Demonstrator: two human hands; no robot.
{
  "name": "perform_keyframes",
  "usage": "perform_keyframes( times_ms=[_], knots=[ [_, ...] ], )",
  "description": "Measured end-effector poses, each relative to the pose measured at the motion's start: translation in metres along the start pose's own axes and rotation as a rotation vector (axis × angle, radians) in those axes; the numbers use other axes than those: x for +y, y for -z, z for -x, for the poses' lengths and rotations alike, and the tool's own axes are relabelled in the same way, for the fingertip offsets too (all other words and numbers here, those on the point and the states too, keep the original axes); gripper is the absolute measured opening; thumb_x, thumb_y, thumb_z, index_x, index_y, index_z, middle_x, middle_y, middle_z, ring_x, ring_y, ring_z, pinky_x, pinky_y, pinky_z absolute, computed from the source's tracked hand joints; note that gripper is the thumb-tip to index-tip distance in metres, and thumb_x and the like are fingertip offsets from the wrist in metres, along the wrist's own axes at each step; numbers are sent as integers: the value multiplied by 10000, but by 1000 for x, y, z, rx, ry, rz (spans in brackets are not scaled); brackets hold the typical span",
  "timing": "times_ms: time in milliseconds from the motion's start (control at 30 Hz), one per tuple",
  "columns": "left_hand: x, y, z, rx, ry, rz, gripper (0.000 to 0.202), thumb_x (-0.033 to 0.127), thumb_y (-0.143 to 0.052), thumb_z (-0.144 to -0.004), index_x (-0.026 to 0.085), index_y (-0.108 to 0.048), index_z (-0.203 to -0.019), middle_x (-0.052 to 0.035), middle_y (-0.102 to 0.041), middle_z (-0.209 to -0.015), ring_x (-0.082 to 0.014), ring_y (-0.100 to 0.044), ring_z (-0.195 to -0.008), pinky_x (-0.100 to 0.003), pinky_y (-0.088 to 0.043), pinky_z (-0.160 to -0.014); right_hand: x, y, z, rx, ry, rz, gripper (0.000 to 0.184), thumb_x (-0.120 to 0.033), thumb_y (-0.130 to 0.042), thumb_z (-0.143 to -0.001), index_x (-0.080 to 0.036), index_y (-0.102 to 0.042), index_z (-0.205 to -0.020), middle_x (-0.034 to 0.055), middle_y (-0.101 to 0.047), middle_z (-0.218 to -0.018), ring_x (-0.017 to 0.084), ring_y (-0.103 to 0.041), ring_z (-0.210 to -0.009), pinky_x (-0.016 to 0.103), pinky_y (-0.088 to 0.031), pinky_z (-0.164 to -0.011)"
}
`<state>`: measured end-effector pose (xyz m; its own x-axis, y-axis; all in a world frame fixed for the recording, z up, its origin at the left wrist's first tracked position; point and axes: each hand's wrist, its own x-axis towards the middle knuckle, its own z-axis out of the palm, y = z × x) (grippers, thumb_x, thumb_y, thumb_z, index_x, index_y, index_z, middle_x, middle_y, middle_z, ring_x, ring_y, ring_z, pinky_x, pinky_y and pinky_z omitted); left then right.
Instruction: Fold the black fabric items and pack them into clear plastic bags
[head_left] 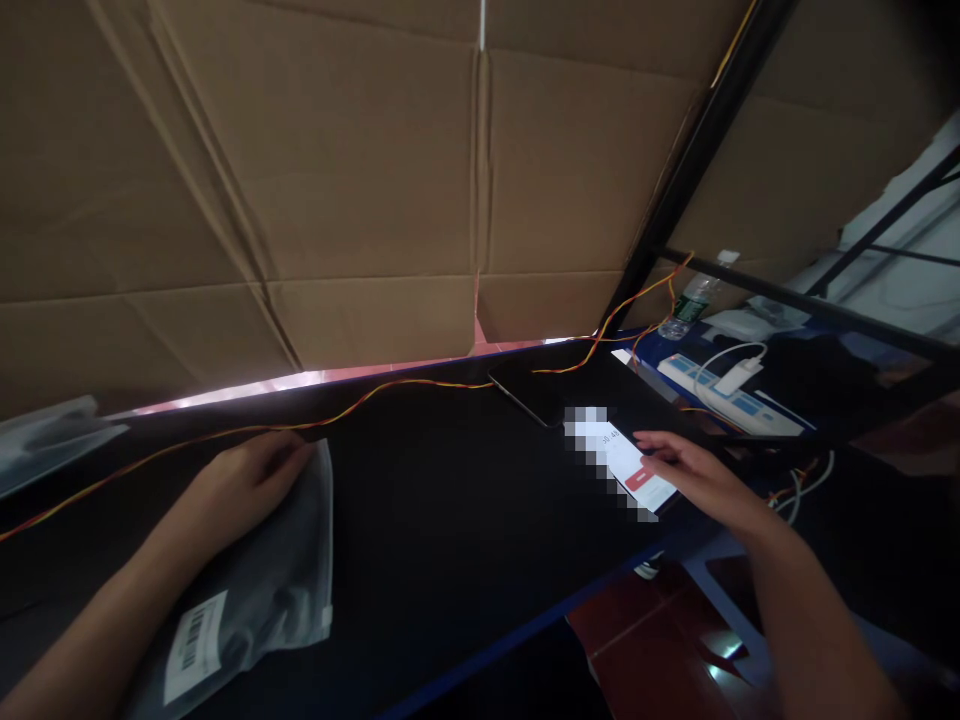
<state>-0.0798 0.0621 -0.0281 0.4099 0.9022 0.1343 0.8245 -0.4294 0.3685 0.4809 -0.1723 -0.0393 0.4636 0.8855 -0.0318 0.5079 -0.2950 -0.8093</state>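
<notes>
My left hand (251,478) rests on top of a translucent grey plastic bag (277,580) lying on the dark table (450,520). Its fingers curl down over the bag's upper edge. A white barcode label (193,645) is stuck near the bag's lower end. My right hand (694,475) reaches over a lit phone screen (634,465) lying on the table at the right. Its fingers are stretched out and a fingertip touches the screen by a red button. Part of the screen is blurred out.
A cardboard wall (375,170) stands behind the table. A red-and-yellow wire (300,425) runs along the table's back edge. A white power strip (720,395) with a charger and a water bottle (694,300) sit at the right, beside a black metal frame (697,150).
</notes>
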Motion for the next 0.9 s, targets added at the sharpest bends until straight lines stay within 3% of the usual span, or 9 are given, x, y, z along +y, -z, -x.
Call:
perform_keyframes(
  times_ms=[433, 533, 600, 667, 767, 833, 900],
  knots=[
    [5, 3, 2, -7, 8, 25, 429, 559, -463, -1003, 216, -721, -1010, -57, -795, -1018, -306, -738, -972, -359, -503, -868, -8, -7, -7, 128, 42, 38, 456, -507, -743, -816, -221, -781, -1170, 102, -808, -1027, 272, -754, -867, 411, -608, -759],
    [11, 6, 4, -6, 14, 55, 379, 510, -497, -1017, 202, -717, -1008, -45, -784, -988, -290, -721, -946, -344, -486, -871, -24, -18, -2, 288, 114, 50, 405, -509, -687, -871, -207, -753, -1132, 144, -764, -1160, 294, -723, -980, 428, -594, -792],
    [15, 7, 6, 6, 18, 90, 361, 503, -514, -1018, 199, -708, -1019, -25, -775, -958, -269, -711, -912, -319, -487, -843, -50, -35, 9, 354, 190, 58, 356, -494, -652, -929, -214, -734, -1133, 148, -719, -1237, 285, -693, -1033, 412, -580, -803],
    [21, 7, 8, 24, 22, 130, 359, 514, -519, -1027, 200, -694, -1020, 5, -754, -902, -237, -696, -859, -288, -490, -799, -88, -62, 24, 250, 295, 52, 259, -458, -639, -981, -250, -749, -1088, 89, -730, -1133, 231, -695, -944, 351, -568, -743],
    [27, 6, 11, 48, 25, 186, 387, 543, -509, -1051, 195, -674, -1009, 34, -710, -825, -198, -670, -790, -254, -487, -739, -153, -118, 46, -252, 653, 90, 245, -258, -610, -1048, -283, -718, -1267, 38, -716, -1188, 164, -690, -976, 316, -565, -852],
    [28, 3, 12, 59, 22, 219, 415, 557, -493, -1063, 182, -667, -1021, 35, -708, -832, -189, -669, -787, -245, -495, -726, -189, -158, 53, -446, 970, 205, 347, -221, -669, -1035, -278, -674, -1378, 31, -709, -1250, 169, -664, -1091, 315, -536, -942],
    [28, 1, 11, 71, 14, 242, 433, 555, -478, -1071, 167, -668, -1026, 29, -714, -854, -188, -672, -804, -244, -510, -735, -211, -195, 52, -510, 1334, 377, 279, -273, -706, -1029, -272, -716, -1308, 19, -711, -1269, 180, -639, -1029, 333, -515, -859]
  ],
)
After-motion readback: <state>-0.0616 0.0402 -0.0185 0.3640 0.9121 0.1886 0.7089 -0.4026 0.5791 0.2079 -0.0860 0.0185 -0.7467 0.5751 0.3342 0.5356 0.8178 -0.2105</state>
